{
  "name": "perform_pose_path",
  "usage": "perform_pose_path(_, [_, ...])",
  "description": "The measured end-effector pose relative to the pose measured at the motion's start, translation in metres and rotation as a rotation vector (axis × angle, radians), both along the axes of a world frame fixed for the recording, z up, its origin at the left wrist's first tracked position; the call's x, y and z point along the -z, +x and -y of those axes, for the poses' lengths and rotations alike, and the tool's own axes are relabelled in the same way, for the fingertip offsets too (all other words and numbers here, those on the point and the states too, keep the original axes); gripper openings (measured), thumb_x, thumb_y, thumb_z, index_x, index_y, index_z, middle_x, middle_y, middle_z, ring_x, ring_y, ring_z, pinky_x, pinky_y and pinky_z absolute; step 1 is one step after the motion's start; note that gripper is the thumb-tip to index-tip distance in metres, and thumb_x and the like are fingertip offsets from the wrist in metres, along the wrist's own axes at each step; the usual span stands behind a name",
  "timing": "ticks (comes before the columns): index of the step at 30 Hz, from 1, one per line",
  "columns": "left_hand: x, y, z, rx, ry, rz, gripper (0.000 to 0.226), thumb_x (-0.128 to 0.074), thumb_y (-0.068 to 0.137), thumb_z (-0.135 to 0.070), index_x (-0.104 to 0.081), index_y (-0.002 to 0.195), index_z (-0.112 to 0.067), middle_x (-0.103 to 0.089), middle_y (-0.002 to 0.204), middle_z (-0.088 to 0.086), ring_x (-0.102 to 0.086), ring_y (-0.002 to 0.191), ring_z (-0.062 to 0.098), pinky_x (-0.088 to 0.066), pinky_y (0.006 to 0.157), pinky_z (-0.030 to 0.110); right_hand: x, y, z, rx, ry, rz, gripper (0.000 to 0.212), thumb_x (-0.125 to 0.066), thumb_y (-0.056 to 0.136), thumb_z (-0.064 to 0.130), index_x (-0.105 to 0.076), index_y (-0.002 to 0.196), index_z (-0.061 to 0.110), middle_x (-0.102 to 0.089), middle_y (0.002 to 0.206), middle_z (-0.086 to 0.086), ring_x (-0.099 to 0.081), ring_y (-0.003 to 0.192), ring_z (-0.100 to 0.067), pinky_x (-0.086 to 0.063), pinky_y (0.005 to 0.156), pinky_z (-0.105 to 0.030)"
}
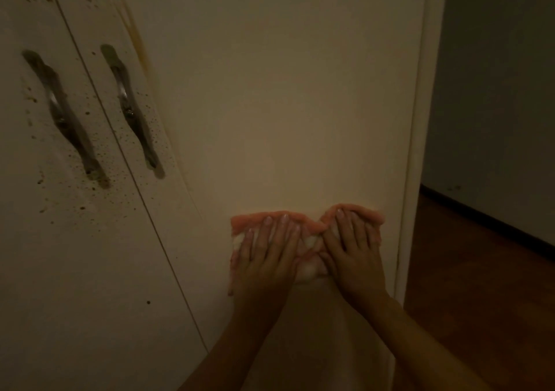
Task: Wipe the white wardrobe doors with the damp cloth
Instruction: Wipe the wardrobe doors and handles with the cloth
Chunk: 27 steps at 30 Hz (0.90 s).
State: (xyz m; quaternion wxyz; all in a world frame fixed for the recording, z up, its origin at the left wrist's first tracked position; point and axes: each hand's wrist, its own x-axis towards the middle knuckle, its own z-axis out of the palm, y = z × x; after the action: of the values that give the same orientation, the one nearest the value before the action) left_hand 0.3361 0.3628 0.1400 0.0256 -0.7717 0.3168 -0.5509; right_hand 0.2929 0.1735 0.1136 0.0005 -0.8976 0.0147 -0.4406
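Dim, warm light lay over the white wardrobe, and to its right we could make out a dark wall and a wooden floor with a dark skirting line between them.

We were at the wiping itself. We had the pink-and-white cloth spread low on the right-hand door, close to that door's outer edge. Our left hand and right hand lay side by side on it, flat, fingers straight, pressing it to the panel rather than clutching it.

The panel above the cloth looked plain and fairly even in colour. The dirt we could see lay elsewhere: dark specks scattered round the two metal handles, the left handle and the right handle, and a yellowish streak running down beside them. The left-hand door carried more specks lower down.

We judged most of the job undone. The next move called for sliding the cloth up and across towards the handles with steady pressure, then rubbing harder there and working round each handle, where a flat palm would not reach.
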Motion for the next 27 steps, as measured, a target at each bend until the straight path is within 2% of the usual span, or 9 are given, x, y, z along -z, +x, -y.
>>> perform_pose_path(3, [-0.023, -0.001, 0.013, 0.015, -0.025, 0.004, 0.056, -0.047, 0.097, -0.040, -0.036, 0.146, -0.016, -0.031, 0.152, 0.010, -0.029, 0.141, 0.031, -0.025, 0.114, 0.049, -0.026, -0.001, 0.014, -0.031, 0.001, 0.025, 0.059, -0.017, 0.105, 0.048, 0.000, 0.158, 0.028, 0.006, 0.166, -0.002, -0.009, 0.150, -0.030, -0.002, 0.120, -0.047])
perform_pose_path(6, [-0.051, -0.001, 0.027, 0.030, -0.050, 0.002, 0.059, -0.048, 0.096, -0.040, -0.032, 0.148, -0.017, -0.026, 0.155, 0.009, -0.024, 0.143, 0.030, -0.019, 0.116, 0.048, -0.056, 0.000, 0.029, -0.032, 0.006, 0.064, 0.060, -0.017, 0.104, 0.050, 0.003, 0.158, 0.031, 0.011, 0.165, 0.002, 0.004, 0.152, -0.024, 0.001, 0.121, -0.045])
perform_pose_path(10, [-0.091, -0.003, 0.044, 0.013, -0.075, -0.009, 0.063, -0.046, 0.096, -0.039, -0.023, 0.150, -0.018, -0.017, 0.157, 0.008, -0.020, 0.145, 0.030, -0.015, 0.118, 0.047, -0.100, 0.002, 0.046, -0.045, 0.012, 0.104, 0.060, -0.014, 0.104, 0.051, 0.007, 0.157, 0.032, 0.013, 0.165, 0.002, -0.003, 0.151, -0.027, -0.004, 0.120, -0.047])
perform_pose_path(13, [-0.120, -0.003, 0.058, 0.015, -0.101, 0.008, 0.060, -0.042, 0.097, -0.040, -0.027, 0.150, -0.016, -0.015, 0.157, 0.008, -0.017, 0.146, 0.031, -0.011, 0.119, 0.047, -0.131, 0.004, 0.055, -0.056, 0.021, 0.128, 0.060, -0.015, 0.104, 0.052, 0.005, 0.157, 0.033, 0.004, 0.165, -0.002, -0.011, 0.150, -0.032, -0.013, 0.119, -0.051])
perform_pose_path(16, [-0.149, -0.002, 0.072, 0.024, -0.138, 0.029, 0.058, -0.038, 0.098, -0.043, -0.032, 0.148, -0.015, -0.020, 0.157, 0.009, -0.017, 0.145, 0.031, -0.009, 0.119, 0.046, -0.162, 0.004, 0.064, -0.038, 0.021, 0.150, 0.061, -0.015, 0.104, 0.052, 0.009, 0.156, 0.033, -0.002, 0.164, -0.003, -0.008, 0.151, -0.031, -0.012, 0.119, -0.053])
perform_pose_path(19, [-0.177, -0.001, 0.082, 0.031, -0.163, 0.061, 0.058, -0.040, 0.097, -0.042, -0.032, 0.148, -0.014, -0.023, 0.157, 0.010, -0.018, 0.145, 0.032, -0.012, 0.119, 0.047, -0.192, 0.004, 0.068, -0.044, 0.022, 0.188, 0.061, -0.014, 0.104, 0.052, 0.011, 0.156, 0.033, 0.002, 0.164, -0.002, -0.001, 0.152, -0.026, -0.008, 0.121, -0.050])
perform_pose_path(23, [-0.212, -0.001, 0.090, 0.045, -0.196, 0.078, 0.056, -0.038, 0.099, -0.039, -0.030, 0.149, -0.015, -0.026, 0.156, 0.011, -0.022, 0.145, 0.032, -0.014, 0.119, 0.047, -0.225, 0.006, 0.071, -0.062, 0.031, 0.223, 0.061, -0.014, 0.104, 0.052, 0.005, 0.157, 0.028, -0.001, 0.164, -0.004, -0.002, 0.152, -0.026, -0.009, 0.121, -0.050])
perform_pose_path(27, [-0.218, 0.000, 0.093, 0.034, -0.206, 0.095, 0.057, -0.039, 0.098, -0.039, -0.030, 0.149, -0.015, -0.026, 0.157, 0.011, -0.022, 0.145, 0.032, -0.014, 0.118, 0.047, -0.228, 0.009, 0.071, -0.069, 0.049, 0.250, 0.062, -0.017, 0.104, 0.050, -0.002, 0.157, 0.022, -0.002, 0.164, -0.005, -0.003, 0.152, -0.027, -0.010, 0.121, -0.051])
